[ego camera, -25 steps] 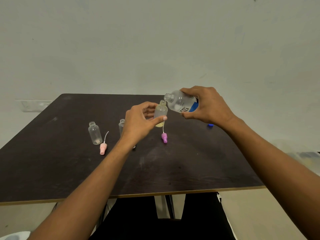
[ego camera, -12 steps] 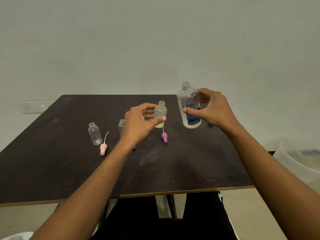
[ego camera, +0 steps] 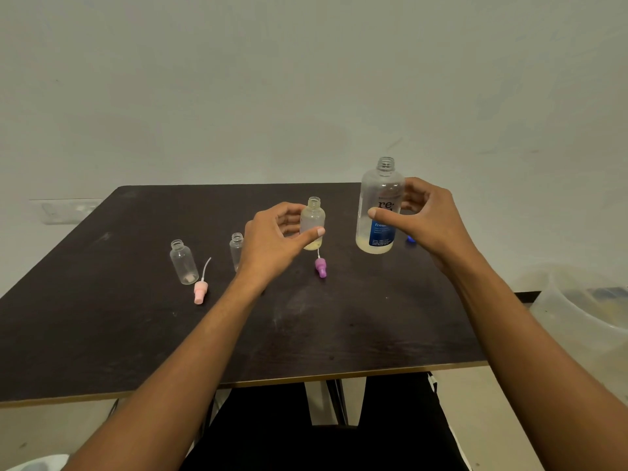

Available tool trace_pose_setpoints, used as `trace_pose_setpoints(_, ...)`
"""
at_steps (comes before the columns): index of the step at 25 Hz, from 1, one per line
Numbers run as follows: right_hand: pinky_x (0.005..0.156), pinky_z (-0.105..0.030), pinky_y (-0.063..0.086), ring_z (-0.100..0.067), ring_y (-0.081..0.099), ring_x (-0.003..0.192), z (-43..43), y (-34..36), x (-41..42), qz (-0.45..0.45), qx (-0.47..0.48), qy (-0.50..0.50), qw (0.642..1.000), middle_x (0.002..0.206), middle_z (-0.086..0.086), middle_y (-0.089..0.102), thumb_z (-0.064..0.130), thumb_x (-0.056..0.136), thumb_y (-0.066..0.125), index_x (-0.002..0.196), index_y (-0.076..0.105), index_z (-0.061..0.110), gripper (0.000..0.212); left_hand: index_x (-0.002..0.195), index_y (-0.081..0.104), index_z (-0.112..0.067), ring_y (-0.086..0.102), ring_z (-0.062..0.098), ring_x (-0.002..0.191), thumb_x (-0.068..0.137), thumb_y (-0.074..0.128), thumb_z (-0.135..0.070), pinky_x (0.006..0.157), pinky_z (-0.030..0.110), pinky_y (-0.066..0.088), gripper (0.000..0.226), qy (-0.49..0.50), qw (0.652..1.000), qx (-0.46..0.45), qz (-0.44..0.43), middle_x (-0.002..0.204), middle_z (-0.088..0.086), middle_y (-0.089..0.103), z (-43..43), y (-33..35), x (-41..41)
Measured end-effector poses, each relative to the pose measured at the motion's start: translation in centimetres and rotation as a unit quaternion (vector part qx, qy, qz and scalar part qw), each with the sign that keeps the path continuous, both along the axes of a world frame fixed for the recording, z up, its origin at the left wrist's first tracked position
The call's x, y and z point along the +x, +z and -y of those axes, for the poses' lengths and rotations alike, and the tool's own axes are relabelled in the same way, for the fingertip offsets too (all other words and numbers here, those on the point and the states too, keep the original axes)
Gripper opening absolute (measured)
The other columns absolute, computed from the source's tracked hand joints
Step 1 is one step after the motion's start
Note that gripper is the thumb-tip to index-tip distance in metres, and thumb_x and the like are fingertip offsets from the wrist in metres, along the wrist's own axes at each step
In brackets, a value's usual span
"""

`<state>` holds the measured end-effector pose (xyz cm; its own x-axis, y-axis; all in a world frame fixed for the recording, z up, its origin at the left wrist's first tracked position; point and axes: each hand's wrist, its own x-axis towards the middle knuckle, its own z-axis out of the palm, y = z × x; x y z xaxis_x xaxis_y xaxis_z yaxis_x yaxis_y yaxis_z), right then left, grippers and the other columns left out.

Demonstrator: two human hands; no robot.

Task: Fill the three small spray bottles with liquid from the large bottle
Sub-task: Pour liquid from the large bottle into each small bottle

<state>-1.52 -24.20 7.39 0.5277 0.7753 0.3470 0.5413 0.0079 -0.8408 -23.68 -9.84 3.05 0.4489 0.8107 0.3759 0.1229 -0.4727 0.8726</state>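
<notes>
The fingers [ego camera: 294, 208] and thumb of the left hand [ego camera: 275, 239] pinch a small spray bottle [ego camera: 312, 220] round its middle. It is upright, its neck uncapped, with a little yellowish liquid in the bottom. I cannot tell whether its base touches the desk [ego camera: 339, 328]. The fingers [ego camera: 413, 195] of the right hand [ego camera: 431, 219] curl round the back of the large bottle [ego camera: 380, 198], and the thumb lies across its front label. This bottle stands upright with an open neck, its base low at the desk surface, a shallow layer of pale liquid inside.

Just below the left thumb a purple spray head [ego camera: 320, 267] lies on its side, its thin tube pointing up toward the held bottle. Behind the left hand's knuckles a second small bottle [ego camera: 236, 248] stands, partly hidden. Further out to the left of that hand a third small bottle [ego camera: 183, 263] stands upright and clear, and a pink spray head [ego camera: 200, 292] with a curved white tube lies just beside it. A bit of blue cap [ego camera: 411, 239] shows just under the right hand's fingers.

The desk top is dark, scuffed and dusty, with a pale front edge. Behind it rises a plain pale wall [ego camera: 306, 79] with a white switch plate [ego camera: 64, 210] low on the left. To the right of the right forearm sits a translucent plastic tub [ego camera: 577, 317]. Below the desk edge are the person's dark trousers [ego camera: 323, 447] and a beige floor [ego camera: 51, 430].
</notes>
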Motion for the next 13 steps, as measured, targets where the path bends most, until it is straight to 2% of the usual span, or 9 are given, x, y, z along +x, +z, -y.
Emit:
trace_pose_setpoints(3, 0.070, -0.018, 0.054, 0.015, 0.067, 0.097, 0.2, -0.2, 0.0, -0.001, -0.001, -0.007, 1.000, 0.115, 0.020, 0.073, 0.039, 0.078, 0.092, 0.124, 0.068, 0.031, 0.053, 0.115, 0.076, -0.020, 0.075, -0.001, 0.096, 0.076, 0.095, -0.031, 0.085, 0.016, 0.059, 0.045, 0.015, 1.000, -0.009, -0.007, 0.105, -0.010, 0.079, -0.4, -0.5, 0.6)
trace_pose_setpoints(9, 0.091, -0.038, 0.063, -0.007, 0.072, 0.109, 1.0, -1.5, 0.6, -0.018, 0.013, -0.014, 1.000, 0.120, 0.012, 0.076, 0.037, 0.077, 0.093, 0.130, 0.070, 0.027, 0.058, 0.107, 0.070, -0.023, 0.073, 0.002, 0.089, 0.077, 0.092, -0.028, 0.084, 0.020, 0.058, 0.038, 0.069, 0.994, -0.019, -0.077, 0.099, -0.009, 0.076, -1.8, -2.3, 2.4)
trace_pose_setpoints(11, 0.097, -0.044, 0.062, -0.009, 0.073, 0.112, 1.3, -1.7, 1.0, -0.034, 0.017, -0.014, 0.999, 0.120, 0.012, 0.077, 0.035, 0.076, 0.094, 0.130, 0.071, 0.027, 0.059, 0.111, 0.069, -0.022, 0.073, 0.007, 0.092, 0.079, 0.091, -0.026, 0.087, 0.024, 0.059, 0.039, 0.079, 0.992, -0.034, -0.090, 0.099, -0.009, 0.073, -2.3, -3.0, 3.1)
trace_pose_setpoints(13, 0.100, -0.044, 0.061, -0.008, 0.073, 0.112, 1.6, -1.9, 1.3, -0.041, 0.021, -0.014, 0.999, 0.120, 0.012, 0.077, 0.033, 0.076, 0.094, 0.129, 0.071, 0.026, 0.058, 0.116, 0.068, -0.019, 0.073, 0.010, 0.097, 0.081, 0.090, -0.024, 0.090, 0.028, 0.059, 0.042, 0.085, 0.990, -0.046, -0.104, 0.102, -0.007, 0.072, -2.7, -3.6, 3.7)
